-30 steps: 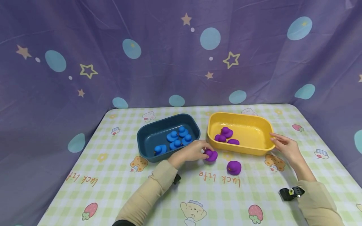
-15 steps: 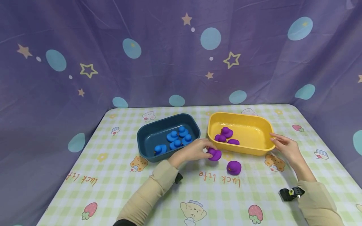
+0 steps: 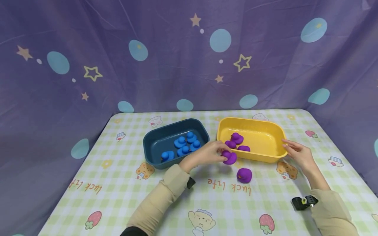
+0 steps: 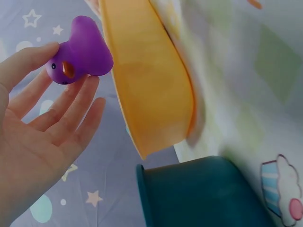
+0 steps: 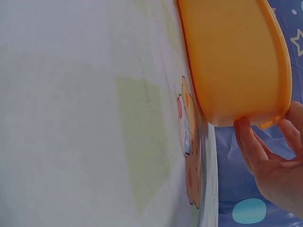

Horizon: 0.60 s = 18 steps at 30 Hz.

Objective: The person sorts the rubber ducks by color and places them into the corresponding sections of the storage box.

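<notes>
In the head view my left hand (image 3: 210,153) pinches a purple rubber duck (image 3: 230,158), lifted in front of the yellow bin's near wall. The left wrist view shows thumb and fingertips on this duck (image 4: 85,52), its orange beak facing the camera. Beyond the wall, several purple ducks (image 3: 237,138) lie inside the yellow bin (image 3: 265,156). One more purple duck (image 3: 244,175) sits on the table in front. My right hand (image 3: 301,156) touches the yellow bin's right end; in the right wrist view its fairly straight fingers (image 5: 251,142) rest against the outer wall.
Left of the yellow bin stands a dark teal bin (image 3: 156,139) with several blue ducks (image 3: 180,142) in it. A checked tablecloth (image 3: 118,196) with printed pictures covers the table. Behind hangs a purple curtain (image 3: 165,82).
My left hand has carried the purple duck up and rightwards from the table, closer to the yellow bin's near wall. The right hand stays at the bin's end.
</notes>
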Available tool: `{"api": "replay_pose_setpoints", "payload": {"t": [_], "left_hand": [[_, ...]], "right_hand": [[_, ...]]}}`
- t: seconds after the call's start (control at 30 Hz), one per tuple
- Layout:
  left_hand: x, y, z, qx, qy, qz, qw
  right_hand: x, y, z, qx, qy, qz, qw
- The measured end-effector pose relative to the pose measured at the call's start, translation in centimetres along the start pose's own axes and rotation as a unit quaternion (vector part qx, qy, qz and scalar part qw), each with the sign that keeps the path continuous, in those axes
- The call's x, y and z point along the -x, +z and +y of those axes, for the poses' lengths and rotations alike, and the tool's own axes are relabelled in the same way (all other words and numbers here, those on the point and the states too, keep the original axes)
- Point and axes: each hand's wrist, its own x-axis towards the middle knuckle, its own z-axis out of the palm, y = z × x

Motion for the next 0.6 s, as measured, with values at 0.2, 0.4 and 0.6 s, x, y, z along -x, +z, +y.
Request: {"api": "replay_pose_setpoints", "payload": {"t": [0.2, 0.4, 0.6], "left_hand": [[-0.7, -0.2, 0.6, -0.002, 0.005, -0.002, 1.0], [-1.7, -0.5, 1.2, 0.001, 0.031, -0.002, 0.9995], [-2.6, -0.7, 1.8, -0.014, 0.052, 0.007, 0.9985]], "right_hand": [[-0.1, 0.0, 0.3, -0.003, -0.005, -0.005, 1.0], [-0.2, 0.2, 0.8, -0.009, 0.018, 0.005, 0.9998], [-0.1, 0.1, 0.4, 0.004, -0.004, 0.001, 1.0]]}}
